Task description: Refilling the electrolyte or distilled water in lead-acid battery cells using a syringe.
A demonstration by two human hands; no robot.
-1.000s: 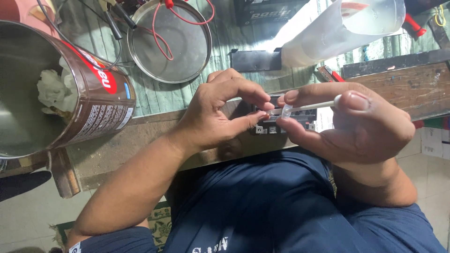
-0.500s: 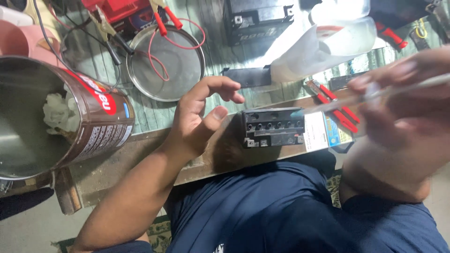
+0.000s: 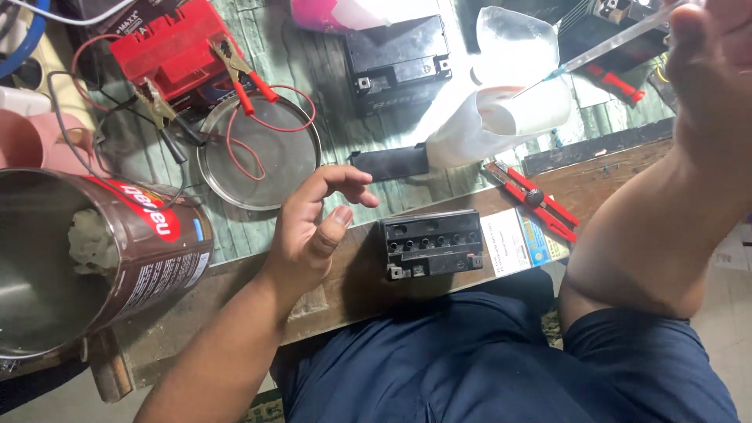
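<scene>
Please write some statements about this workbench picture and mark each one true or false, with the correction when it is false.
1. The left hand grips the small black battery. False: it is open beside it, not touching.
2. The right hand holds a thin tube up toward the clear plastic container. True.
3. A red clip with its wire lies over the round metal tray. True.
4. The brown tin can stands right of the battery. False: it lies at the left.

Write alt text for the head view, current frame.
A person's right hand holds a thin dropper tube with its tip in a cut-open plastic bottle, while the empty left hand hovers open beside a small black battery on a wooden bench edge.
</scene>
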